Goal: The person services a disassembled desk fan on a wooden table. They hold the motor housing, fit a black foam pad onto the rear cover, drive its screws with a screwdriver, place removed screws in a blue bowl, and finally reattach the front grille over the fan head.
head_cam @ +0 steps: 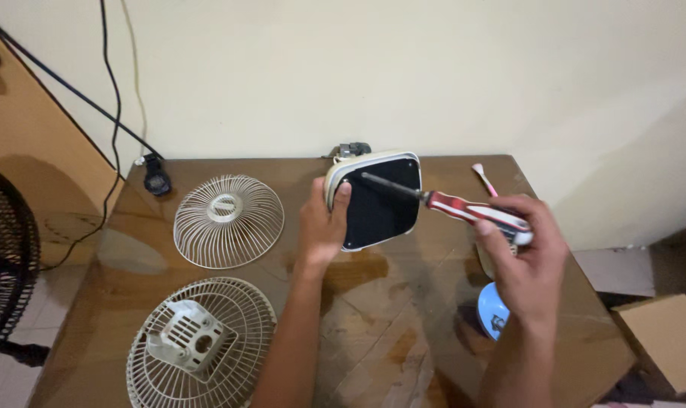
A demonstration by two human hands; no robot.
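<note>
My left hand [322, 224] grips the left edge of a cream fan base [379, 202], tipped on its side so its black underside faces me. My right hand [525, 253] holds a screwdriver [464, 208] by its red and white handle. The metal shaft reaches left, and its tip rests on the upper left of the black underside. A small grey part pokes out behind the base's top edge.
On the brown wooden table [380, 325] lie a cream front fan grille [228, 220] and a rear grille with a motor housing [199, 344]. A blue round item [491, 310] and a pink-ended stick [484, 178] lie at right. A black fan [3, 264] stands left, a cardboard box [671, 340] right.
</note>
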